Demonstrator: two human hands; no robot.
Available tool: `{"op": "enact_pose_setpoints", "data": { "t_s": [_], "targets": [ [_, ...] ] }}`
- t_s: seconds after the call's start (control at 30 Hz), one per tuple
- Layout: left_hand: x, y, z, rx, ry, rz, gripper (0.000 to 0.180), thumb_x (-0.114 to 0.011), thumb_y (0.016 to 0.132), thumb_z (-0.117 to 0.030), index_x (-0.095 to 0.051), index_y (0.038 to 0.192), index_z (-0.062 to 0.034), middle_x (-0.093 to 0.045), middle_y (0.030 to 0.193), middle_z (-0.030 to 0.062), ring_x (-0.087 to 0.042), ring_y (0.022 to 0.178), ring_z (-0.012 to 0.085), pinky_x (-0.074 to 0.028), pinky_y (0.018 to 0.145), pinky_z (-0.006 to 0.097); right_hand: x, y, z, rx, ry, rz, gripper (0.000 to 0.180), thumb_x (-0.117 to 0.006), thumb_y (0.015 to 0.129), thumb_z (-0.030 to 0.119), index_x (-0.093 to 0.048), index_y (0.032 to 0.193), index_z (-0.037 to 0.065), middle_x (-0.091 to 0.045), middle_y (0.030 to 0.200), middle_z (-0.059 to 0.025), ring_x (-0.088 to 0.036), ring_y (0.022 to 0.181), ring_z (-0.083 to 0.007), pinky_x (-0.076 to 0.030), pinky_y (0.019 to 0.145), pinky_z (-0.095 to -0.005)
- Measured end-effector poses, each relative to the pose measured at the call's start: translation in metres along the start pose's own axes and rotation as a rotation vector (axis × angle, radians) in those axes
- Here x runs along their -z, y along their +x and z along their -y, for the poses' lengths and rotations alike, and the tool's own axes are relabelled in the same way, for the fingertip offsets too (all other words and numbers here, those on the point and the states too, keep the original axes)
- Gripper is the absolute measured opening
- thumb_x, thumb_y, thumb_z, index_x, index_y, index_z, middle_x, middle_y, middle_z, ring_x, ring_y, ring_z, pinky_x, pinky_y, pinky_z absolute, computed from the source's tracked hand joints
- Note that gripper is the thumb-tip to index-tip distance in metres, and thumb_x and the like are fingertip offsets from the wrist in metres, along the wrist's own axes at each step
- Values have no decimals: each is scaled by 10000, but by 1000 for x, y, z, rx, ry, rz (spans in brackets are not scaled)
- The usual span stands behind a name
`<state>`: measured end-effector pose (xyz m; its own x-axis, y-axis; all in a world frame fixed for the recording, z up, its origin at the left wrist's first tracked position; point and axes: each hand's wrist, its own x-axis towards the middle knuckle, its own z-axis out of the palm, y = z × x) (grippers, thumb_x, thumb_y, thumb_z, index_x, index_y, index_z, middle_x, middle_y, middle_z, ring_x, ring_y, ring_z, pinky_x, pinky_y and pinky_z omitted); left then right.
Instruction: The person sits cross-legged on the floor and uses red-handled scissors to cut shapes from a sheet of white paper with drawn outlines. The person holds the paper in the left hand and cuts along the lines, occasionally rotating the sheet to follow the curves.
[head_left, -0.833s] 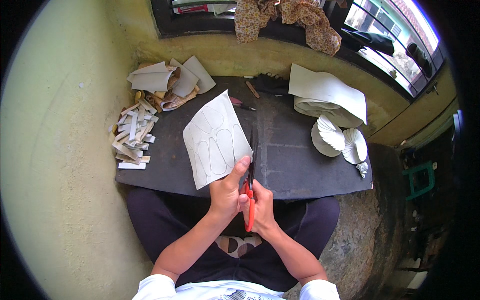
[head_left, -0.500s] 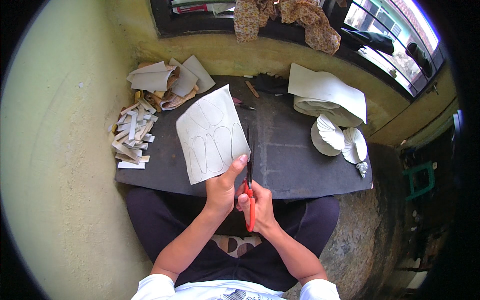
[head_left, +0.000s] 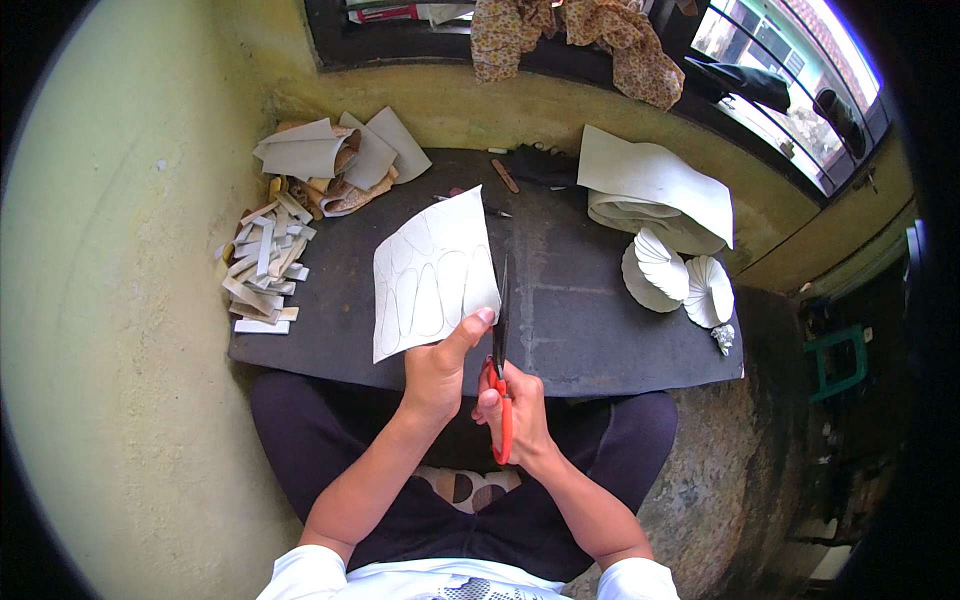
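Both occupied: left hand (head_left: pixel 437 375) pinches white sheet (head_left: pixel 432 270) above black table (head_left: pixel 590 340), right hand (head_left: pixel 520 412) grips red-handled scissors (head_left: pixel 505 412), blades beside sheet's right edge; outlines drawn, visible ones look uncut; pale strips (head_left: pixel 265 255) piled far left, fluted white pieces (head_left: pixel 650 288) at right

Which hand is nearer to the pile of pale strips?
Left. The left hand is to the right of the strip pile, nearer the person; the right hand is farther right.

Sheet (head_left: pixel 435 275): white, w/ rounded outlines drawn on; you held it slightly askew.
Scissors (head_left: pixel 499 350): red hndls, dk blades; you had them pointing fwd, by sheet's R edge.
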<state>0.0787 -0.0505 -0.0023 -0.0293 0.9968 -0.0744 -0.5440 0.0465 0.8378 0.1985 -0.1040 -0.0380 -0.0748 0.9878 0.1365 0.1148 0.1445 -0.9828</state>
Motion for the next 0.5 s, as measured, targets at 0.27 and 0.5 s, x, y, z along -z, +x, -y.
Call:
{"op": "enact_pose_setpoints", "data": {
  "t_s": [0.27,0.5],
  "targets": [
    [5,2,3,1,-41,26,353,-733,881,-58,-588,1203,-39,-636,998,39,-618,868,103,-508,761,253,-1,0,-1,11,35,21,723,-586,915,724,-488,777,21,-457,581,-60,-462,546,-161,-396,520,-344],
    [-6,-7,3,-153,83,-19,377,-734,914,-146,-597,1216,32,-638,1121,81,-605,1010,158,-465,929,300,0,-1,0,33,-18,4,723,-585,918,720,-490,773,18,-450,578,-65,-462,547,-163,-396,521,-349]
  ]
}}
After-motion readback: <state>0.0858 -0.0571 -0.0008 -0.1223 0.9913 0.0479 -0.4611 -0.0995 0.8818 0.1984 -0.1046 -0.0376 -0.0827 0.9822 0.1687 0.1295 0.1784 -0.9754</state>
